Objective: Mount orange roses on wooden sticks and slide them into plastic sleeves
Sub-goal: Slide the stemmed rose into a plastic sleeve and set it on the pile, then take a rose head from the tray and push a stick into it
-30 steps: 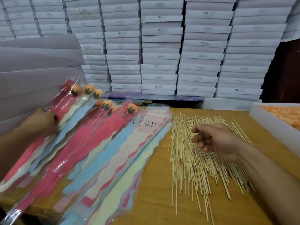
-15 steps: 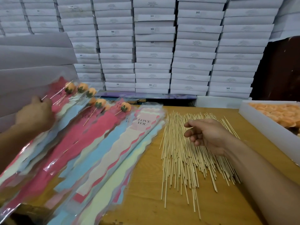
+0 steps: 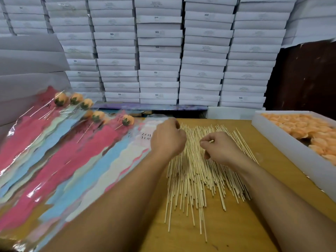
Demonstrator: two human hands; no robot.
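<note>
Wood sticks [image 3: 198, 171]: a loose fan on the desk [image 3: 236, 224], directly under both hands; thin, light and stiff, likely to snap if bent and to roll or cling in clumps.
Hold for a stick: judged best pinched near one end, lifted lengthwise so neighbours slide off.
Left hand [image 3: 168, 140]: knuckles up over the far left edge of the fan, fingers curled down into the stick tips; whether it grips one I cannot tell.
Right hand [image 3: 221, 148]: just right of the left hand, fingers curled, thumb and forefinger pinching what looks like a stick end.
Roses [image 3: 309, 131]: orange, soft-looking heads, probably crushable; judged best held gently at the base.
Tray [image 3: 283, 142]: white, right of the right hand, filled with loose roses; its near end is partly out of view.
Sleeves [image 3: 60, 160]: glossy plastic with pink, blue and cream cards, fanned out left of the left hand; thin, slippery, floppy.
Filled sleeves: several at the far left already hold finished roses [image 3: 94, 116] on sticks, heads at the far ends.
Boxes [image 3: 158, 51]: white, stacked in a wall beyond the hands, closed; contents hidden.
</note>
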